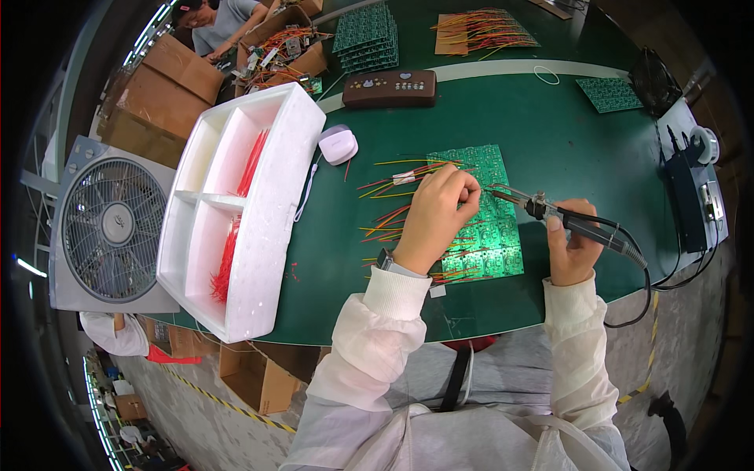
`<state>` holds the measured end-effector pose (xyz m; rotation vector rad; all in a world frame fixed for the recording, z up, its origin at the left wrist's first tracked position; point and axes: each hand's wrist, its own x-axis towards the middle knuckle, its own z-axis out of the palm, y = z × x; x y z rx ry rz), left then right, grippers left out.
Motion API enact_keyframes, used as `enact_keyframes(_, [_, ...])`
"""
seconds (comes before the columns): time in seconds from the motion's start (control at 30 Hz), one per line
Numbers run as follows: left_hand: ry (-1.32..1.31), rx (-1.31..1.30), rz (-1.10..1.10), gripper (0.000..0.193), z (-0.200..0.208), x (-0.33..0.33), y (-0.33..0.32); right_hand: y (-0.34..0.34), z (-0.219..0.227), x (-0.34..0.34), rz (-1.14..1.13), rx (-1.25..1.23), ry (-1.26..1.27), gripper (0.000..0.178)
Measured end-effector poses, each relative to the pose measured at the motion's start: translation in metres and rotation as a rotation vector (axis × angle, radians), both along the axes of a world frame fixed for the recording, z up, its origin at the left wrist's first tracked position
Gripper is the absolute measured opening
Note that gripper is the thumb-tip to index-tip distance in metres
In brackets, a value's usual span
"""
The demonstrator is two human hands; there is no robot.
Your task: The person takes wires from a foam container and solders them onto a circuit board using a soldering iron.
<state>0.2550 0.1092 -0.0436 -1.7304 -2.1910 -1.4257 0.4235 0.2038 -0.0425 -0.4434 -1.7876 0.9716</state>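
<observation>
A green panel of small circuit boards (pixel 504 235) lies flat on the table in front of me. Red, yellow and orange wires (pixel 385 224) stick out past its left side. My left hand (pixel 441 212) is over the panel's upper left part with its fingers pinched together; whatever is between the fingertips is hidden. In my right hand (pixel 573 247) is a soldering iron (pixel 593 228) with a thin metal guide clamped along it. Its tip points left, close above the panel and just right of my left fingertips. Whether the tip touches a board I cannot tell.
A white foam box (pixel 263 235) with red wires in its compartments stands left, beside a fan (pixel 118 224). Behind are a brown pencil case (pixel 389 89), stacked boards (pixel 366 39) and more wires (pixel 491 31). The iron's station (pixel 695 196) stands right. Another person (pixel 220 23) works at far left.
</observation>
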Motion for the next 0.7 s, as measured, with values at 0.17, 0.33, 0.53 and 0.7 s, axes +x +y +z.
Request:
enact_keyframes(0.17, [0.003,-0.008,0.000,0.011,-0.0013,-0.0007,0.0007,0.0001,-0.0005,0.0003,0.006,-0.011,-0.002,0.015])
enact_keyframes(0.33, [0.013,-0.003,0.005,0.011,-0.0013,-0.0005,0.0007,0.0010,-0.0014,0.0006,0.005,0.001,-0.009,0.015])
enact_keyframes(0.53, [0.013,-0.005,-0.004,0.011,-0.0017,-0.0014,0.0004,-0.0001,-0.0016,0.0003,0.001,0.003,0.001,0.015])
enact_keyframes(0.7, [-0.005,-0.014,0.009,0.010,0.0002,0.0001,0.0007,0.0004,-0.0001,0.0012,0.006,-0.003,-0.012,0.015])
